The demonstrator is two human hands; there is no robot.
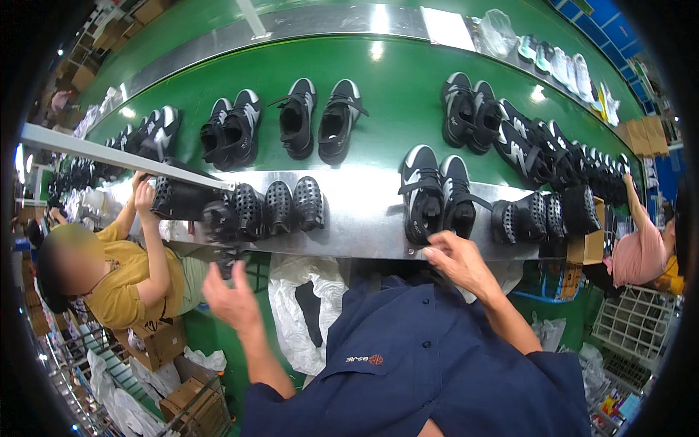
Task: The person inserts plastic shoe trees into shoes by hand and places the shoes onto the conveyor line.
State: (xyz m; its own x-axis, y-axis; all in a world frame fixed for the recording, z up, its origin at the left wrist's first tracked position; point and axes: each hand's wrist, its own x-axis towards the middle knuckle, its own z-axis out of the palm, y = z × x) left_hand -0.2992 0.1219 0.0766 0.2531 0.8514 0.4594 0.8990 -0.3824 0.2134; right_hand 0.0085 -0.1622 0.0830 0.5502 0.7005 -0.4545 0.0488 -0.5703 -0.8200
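Note:
My left hand (234, 297) is smeared by motion at the bench's front edge. At its fingertips is a blurred black perforated shoe tree (220, 224), apparently gripped by its lower end. Several similar shoe trees (279, 207) stand in a row just to the right of it. My right hand (466, 266) is at the heels of a pair of black shoes with grey toes, the left shoe (422, 191) and the right shoe (457, 195). Its thumb and index finger are slightly apart, with nothing visible between them. Both shoes lie toe away from me, their straps hanging loose.
Behind the metal ledge (357, 218) runs a green belt (393, 109) carrying several more black shoes (298, 116). More shoe trees (535, 216) stand at right, near a cardboard box (588, 244). A grey bar (124, 154) crosses at left. Co-workers sit on both sides.

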